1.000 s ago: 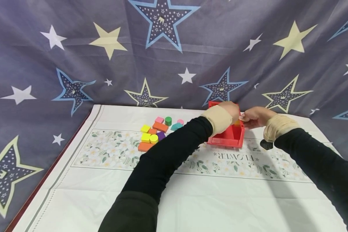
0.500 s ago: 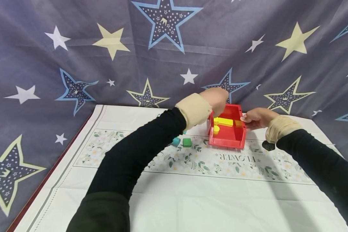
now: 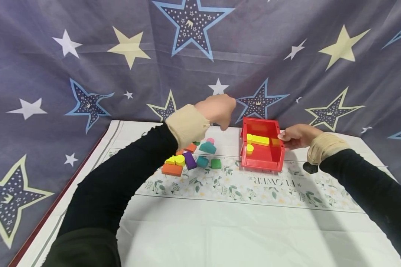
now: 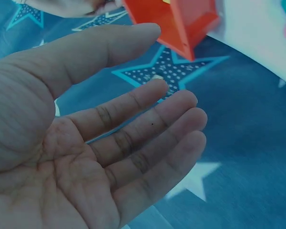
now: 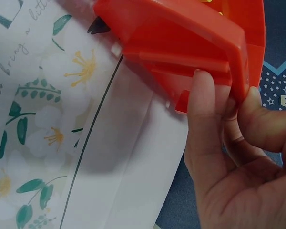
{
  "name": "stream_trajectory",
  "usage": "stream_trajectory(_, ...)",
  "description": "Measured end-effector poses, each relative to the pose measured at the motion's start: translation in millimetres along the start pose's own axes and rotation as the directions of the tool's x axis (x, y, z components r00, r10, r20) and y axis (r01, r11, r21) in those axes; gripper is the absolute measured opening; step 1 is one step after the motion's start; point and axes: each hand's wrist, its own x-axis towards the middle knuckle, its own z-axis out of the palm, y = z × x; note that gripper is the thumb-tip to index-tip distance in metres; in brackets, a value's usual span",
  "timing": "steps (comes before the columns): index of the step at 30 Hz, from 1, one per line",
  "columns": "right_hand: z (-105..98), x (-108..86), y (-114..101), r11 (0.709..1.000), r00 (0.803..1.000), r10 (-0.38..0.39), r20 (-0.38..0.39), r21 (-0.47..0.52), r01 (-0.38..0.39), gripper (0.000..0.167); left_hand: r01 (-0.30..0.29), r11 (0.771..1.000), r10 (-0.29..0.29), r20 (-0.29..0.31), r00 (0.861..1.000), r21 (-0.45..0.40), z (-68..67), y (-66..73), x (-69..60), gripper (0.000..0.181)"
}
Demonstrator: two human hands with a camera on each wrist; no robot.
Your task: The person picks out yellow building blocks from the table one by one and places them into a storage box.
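Note:
My left hand [image 3: 218, 108] hangs in the air left of the red bin [image 3: 261, 163]; in the left wrist view its palm and loosely bent fingers [image 4: 148, 129] hold nothing. My right hand [image 3: 296, 135] grips the bin's right side wall, with the thumb on the rim and a finger against the outside in the right wrist view. Inside the bin lie a long yellow block [image 3: 260, 140] and yellow round blocks, one of them a cylinder [image 3: 250, 149]. Below the left hand are a teal block [image 3: 207, 148] and a purple block [image 3: 189, 161].
More loose blocks lie left of the bin, among them an orange block [image 3: 172, 170], a green cube [image 3: 215, 164] and a yellow cylinder [image 3: 180, 160]; the left forearm hides some. A star-patterned curtain [image 3: 173, 74] rises behind the white table [image 3: 240, 230].
My left hand has come out of the bin and moved left, above the loose blocks. Yellow blocks now show inside the bin. The right hand keeps its grip on the wall.

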Motion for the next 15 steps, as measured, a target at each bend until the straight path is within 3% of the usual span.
stream_trajectory(8, 0, -0.2, 1, 1.0, 1.0, -0.007, -0.006, 0.007, 0.007, 0.017, -0.004, 0.995, 0.003, 0.006, 1.0, 0.103, 11.0, -26.9, -12.4, 0.014)
stream_trajectory(15, 1, -1.9, 0, 1.0, 0.999, 0.002, -0.043, 0.007, -0.002, 0.019, -0.001, 0.997, -0.003, 0.043, 0.999, 0.079, 21.5, -45.2, -23.2, 0.009)
